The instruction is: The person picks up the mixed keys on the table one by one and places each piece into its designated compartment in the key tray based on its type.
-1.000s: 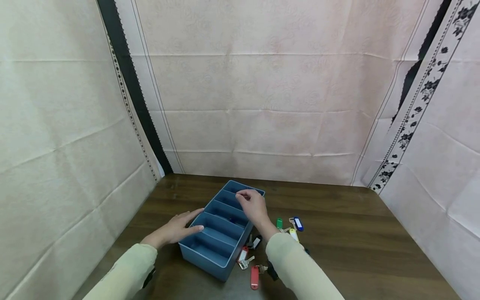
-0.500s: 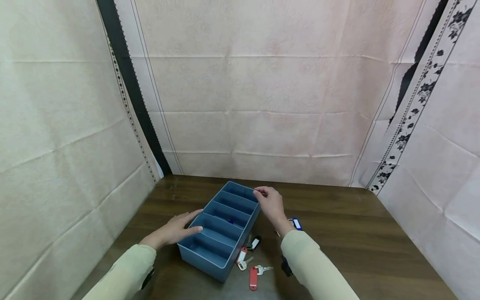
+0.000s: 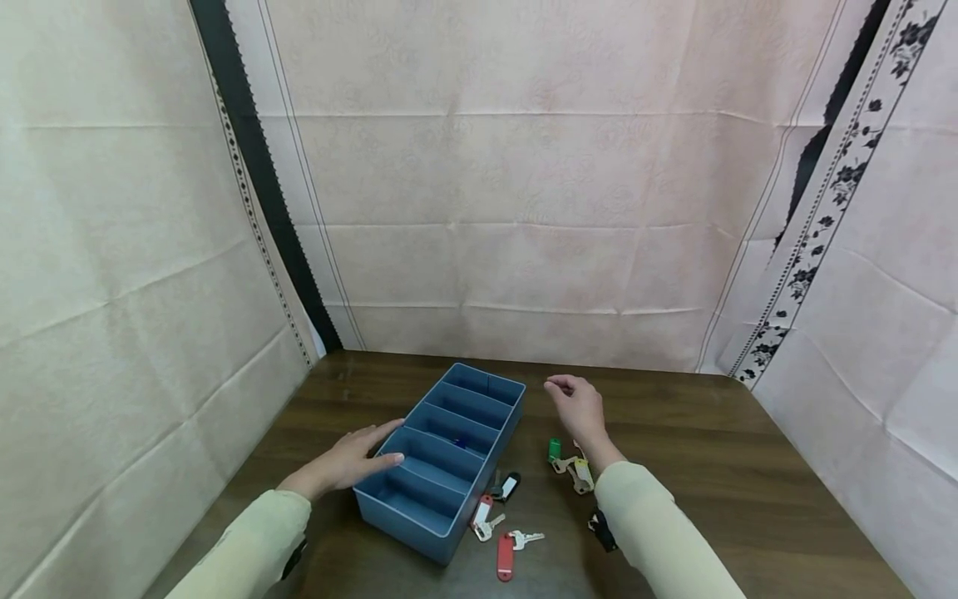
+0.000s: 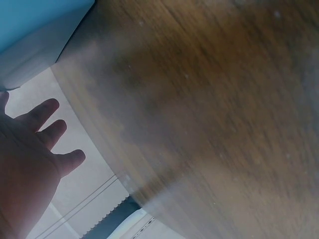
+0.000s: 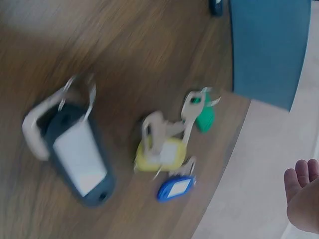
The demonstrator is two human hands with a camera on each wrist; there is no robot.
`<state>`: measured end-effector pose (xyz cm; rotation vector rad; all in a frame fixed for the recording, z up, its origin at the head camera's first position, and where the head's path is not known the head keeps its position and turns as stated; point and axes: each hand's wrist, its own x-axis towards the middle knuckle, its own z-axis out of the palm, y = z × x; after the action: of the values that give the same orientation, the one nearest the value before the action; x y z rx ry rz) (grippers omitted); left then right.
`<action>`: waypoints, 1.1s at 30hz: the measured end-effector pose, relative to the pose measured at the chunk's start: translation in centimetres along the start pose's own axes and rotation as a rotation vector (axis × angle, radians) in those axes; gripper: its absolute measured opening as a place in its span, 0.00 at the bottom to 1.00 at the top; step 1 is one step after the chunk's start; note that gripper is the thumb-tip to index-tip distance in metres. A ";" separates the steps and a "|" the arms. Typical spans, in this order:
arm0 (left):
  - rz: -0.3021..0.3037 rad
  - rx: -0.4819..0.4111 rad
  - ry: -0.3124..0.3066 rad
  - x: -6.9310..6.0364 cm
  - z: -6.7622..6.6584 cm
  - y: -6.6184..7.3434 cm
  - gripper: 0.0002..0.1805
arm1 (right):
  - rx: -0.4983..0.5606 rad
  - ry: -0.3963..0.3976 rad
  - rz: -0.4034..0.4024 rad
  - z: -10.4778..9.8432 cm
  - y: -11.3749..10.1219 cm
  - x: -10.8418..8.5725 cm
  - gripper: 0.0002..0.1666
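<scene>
While our left hand rests at the left edge of the blue box, fingers outstretched, our right hand hangs over the table just beyond the box's far right corner, loosely bent, with nothing visible in it. We judge the work only partly done, since one small blue item, too unclear to name, lies in the middle compartment. Outside, two red tags and a black tag lie near the box's right edge, and green, yellow, blue and dark ones farther right, apparently left to place.
</scene>
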<state>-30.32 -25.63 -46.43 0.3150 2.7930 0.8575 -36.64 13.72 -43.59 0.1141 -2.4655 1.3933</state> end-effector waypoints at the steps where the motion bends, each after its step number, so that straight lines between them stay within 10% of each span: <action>1: 0.001 -0.001 0.000 0.0 0.0 0.0 0.40 | -0.009 0.000 0.003 -0.3 0.3 0.0 0.17; 20: 0.013 -0.007 -0.004 0.1 0.1 -0.3 0.41 | -0.161 0.010 0.078 -4.5 6.0 -0.5 0.18; 33: 0.000 -0.012 0.001 0.2 0.1 -0.3 0.39 | -0.260 -0.144 0.084 -5.4 9.1 -1.1 0.15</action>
<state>-30.56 -25.76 -46.67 0.3130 2.7879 0.8748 -36.33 22.97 -48.89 0.0550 -2.7761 1.1179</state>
